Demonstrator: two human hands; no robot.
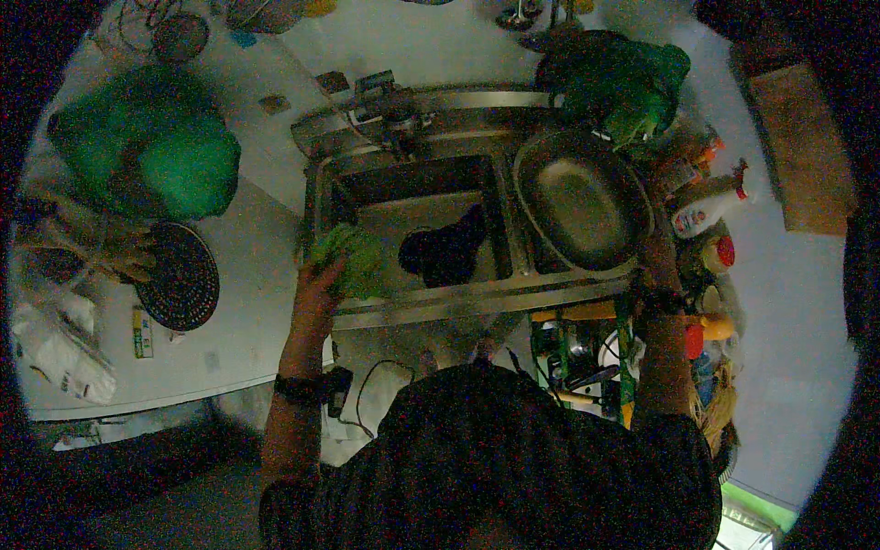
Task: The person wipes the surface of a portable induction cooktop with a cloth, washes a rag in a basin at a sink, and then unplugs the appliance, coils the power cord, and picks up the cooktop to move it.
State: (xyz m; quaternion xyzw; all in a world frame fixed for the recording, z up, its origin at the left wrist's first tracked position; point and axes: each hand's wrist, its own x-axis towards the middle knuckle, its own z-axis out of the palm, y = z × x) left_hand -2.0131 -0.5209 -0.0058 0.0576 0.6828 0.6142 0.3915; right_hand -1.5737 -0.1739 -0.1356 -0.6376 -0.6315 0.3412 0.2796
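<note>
A double-bowl metal sink [440,297] lies before me in dim, grainy light. My left hand [322,278] is at its left edge, fingers on a light green crumpled bundle [354,258], whose kind I cannot tell. A dark object [450,251] sits in the left bowl, its shape unclear. Over the right bowl rests an oval basin [581,199], tilted. My right hand [658,240] is at the basin's right side; its fingers blur into the dark, so its grip is unclear. The faucet [395,124] stands behind the left bowl.
Left on the counter are a green plastic bag [151,151], a dark perforated round tray [180,278] and a clear plastic bag [69,350]. A dark green bag [619,82] is behind the basin. Bottles [708,206] and jars [715,253] line the right side.
</note>
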